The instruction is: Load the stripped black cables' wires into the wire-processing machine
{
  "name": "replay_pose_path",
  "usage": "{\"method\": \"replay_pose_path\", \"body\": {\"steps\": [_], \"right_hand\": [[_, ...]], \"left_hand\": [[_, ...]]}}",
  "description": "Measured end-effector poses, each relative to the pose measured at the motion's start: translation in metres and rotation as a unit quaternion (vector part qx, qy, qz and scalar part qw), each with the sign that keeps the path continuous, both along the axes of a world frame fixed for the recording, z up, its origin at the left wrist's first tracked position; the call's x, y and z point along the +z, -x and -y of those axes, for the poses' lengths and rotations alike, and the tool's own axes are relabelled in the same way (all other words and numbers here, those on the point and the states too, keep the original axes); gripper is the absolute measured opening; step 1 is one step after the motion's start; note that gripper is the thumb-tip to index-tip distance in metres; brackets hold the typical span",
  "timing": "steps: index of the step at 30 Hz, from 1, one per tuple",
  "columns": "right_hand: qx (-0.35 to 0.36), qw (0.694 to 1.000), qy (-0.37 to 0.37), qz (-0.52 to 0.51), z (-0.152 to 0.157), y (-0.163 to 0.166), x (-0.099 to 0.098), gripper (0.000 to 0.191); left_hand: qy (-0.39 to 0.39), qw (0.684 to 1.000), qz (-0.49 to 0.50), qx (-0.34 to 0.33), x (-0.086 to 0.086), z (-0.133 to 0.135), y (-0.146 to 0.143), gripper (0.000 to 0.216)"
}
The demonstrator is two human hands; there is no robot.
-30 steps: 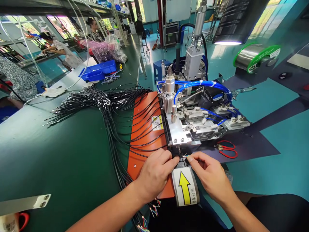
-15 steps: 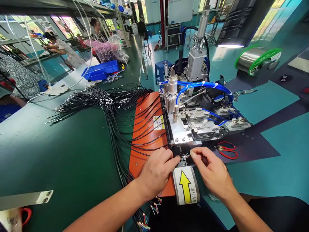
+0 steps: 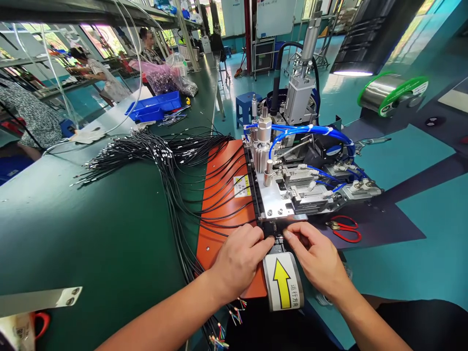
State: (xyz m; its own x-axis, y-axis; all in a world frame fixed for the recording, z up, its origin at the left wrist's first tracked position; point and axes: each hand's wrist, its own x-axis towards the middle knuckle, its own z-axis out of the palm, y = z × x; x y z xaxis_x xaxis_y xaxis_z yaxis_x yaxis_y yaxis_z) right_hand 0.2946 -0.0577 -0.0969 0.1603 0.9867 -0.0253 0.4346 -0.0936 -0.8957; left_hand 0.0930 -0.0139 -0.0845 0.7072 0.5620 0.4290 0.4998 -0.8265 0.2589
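My left hand (image 3: 239,261) rests on the orange plate (image 3: 219,195), fingers curled, its fingertips pinching a black cable at the black slotted rail (image 3: 272,233) in front of the machine. My right hand (image 3: 317,258) is just across the rail, thumb and forefinger pinched on the thin coloured wire ends there. The two hands nearly touch above the white label with a yellow arrow (image 3: 282,282). Several black cables (image 3: 175,161) fan out leftward from the rail over the orange plate and the green bench.
A metal machine (image 3: 292,180) with blue air hoses stands behind the rail. Red-handled scissors (image 3: 343,229) lie right of it. A blue bin (image 3: 153,107) sits farther down the green bench; other people work at the far left. A solder spool (image 3: 391,92) is at the upper right.
Both hands stayed at the rail; my right fingertips moved slightly left, closer to my left fingers. The camera shifted a little.
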Motion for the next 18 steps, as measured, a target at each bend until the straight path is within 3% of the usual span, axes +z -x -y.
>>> {"method": "replay_pose_path", "body": {"steps": [18], "right_hand": [[-0.014,0.993,0.118,0.000,-0.0016,0.0046,0.0008,0.042]], "left_hand": [[0.050,0.997,-0.038,0.033,0.0032,0.0052,0.0036,0.022]]}}
